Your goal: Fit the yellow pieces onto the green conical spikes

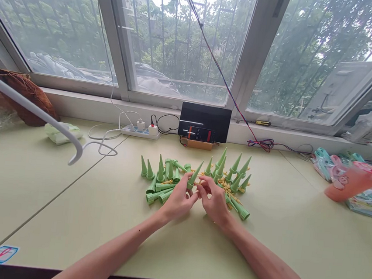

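Observation:
My left hand (180,199) is closed round a green plastic watering spike (196,174), whose tip points up and slightly right. Close beside it, my right hand (215,199) has its thumb and fingertips pinched together near the base of that spike. What sits in this pinch is too small to make out. Several green spikes (160,187) lie or stand to the left of my hands. More upright spikes (236,162) are at the right, around a heap of small yellow plastic pieces (225,187). One spike (243,213) lies on its side by my right wrist.
Behind the spikes, a phone (201,134) leans against a dark tablet (221,116). A power strip (140,131) with cables is at the back left. An orange cup (349,183) with a red straw tilts at the right. A white curved bar (44,112) crosses the left.

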A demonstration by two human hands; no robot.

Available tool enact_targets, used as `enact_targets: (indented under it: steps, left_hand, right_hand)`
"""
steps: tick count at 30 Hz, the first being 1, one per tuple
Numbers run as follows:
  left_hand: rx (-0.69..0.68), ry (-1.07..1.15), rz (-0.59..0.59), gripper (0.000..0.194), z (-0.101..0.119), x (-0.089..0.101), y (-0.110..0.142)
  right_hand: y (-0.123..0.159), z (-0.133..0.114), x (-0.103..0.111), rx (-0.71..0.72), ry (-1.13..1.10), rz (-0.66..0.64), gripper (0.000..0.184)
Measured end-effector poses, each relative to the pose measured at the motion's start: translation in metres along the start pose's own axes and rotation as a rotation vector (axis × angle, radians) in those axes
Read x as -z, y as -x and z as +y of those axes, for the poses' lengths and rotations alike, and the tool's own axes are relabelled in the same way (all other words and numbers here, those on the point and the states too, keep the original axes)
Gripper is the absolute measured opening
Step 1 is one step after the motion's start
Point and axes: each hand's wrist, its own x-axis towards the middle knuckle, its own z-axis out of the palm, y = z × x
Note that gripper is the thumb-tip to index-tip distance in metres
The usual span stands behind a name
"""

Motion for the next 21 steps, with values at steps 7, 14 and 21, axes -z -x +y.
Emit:
enact_targets:
  steps: [7,14,21]
  left_hand:
    - [-0.011,-0.069,0.026,0.043,0.0021,0.0,0.0002]
    - [-0.059,-0.136,0.051,0.039,0.0013,-0.001,0.0019]
    - [-0.052,-0.22,0.098,0.04,0.0007,-0.001,0.0016]
  right_hand:
    - [0.0007,-0.0005,0.0009,0.006,0.026,-0.009,0.016]
    - [0.0003,-0.0061,0.0018,0.013,0.05,-0.007,0.015]
    - [0.0008,-0.009,0.0027,0.034,0.068,-0.012,0.015]
